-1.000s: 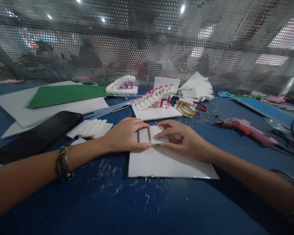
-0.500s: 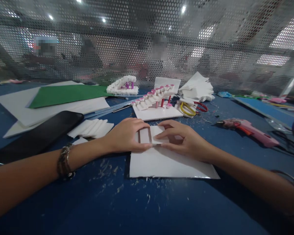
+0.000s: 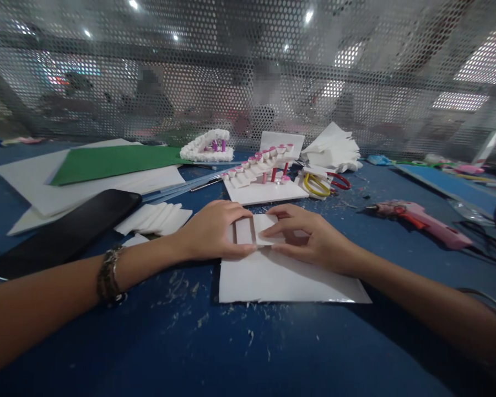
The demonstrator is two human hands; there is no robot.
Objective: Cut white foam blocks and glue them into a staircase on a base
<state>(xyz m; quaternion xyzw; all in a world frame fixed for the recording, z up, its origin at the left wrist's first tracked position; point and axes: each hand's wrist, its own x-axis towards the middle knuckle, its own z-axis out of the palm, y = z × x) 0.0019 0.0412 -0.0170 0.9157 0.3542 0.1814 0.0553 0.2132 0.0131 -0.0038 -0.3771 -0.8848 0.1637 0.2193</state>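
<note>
White foam-board strips (image 3: 244, 230) lie side by side like steps above a white foam-board sheet (image 3: 285, 281) in front of me. My left hand (image 3: 219, 229) grips their left end, its thumb along the near edge and its fingers along the far edge. At the other end, my right hand (image 3: 310, 234) holds a white foam-board piece (image 3: 267, 229) between thumb and fingers, with one fingertip pressing on its top. The palm side of the right hand hides part of the strips. Left of my hands rests a row of loose white foam strips (image 3: 155, 218).
Behind my hands stands a small foam staircase model (image 3: 268, 190) with pink-topped steps. Yellow-handled scissors (image 3: 317, 185) lie beside it. To the right is a pink glue gun (image 3: 425, 223); to the left, a black phone (image 3: 70, 234) and a green sheet (image 3: 119, 162). Perforated metal rises behind.
</note>
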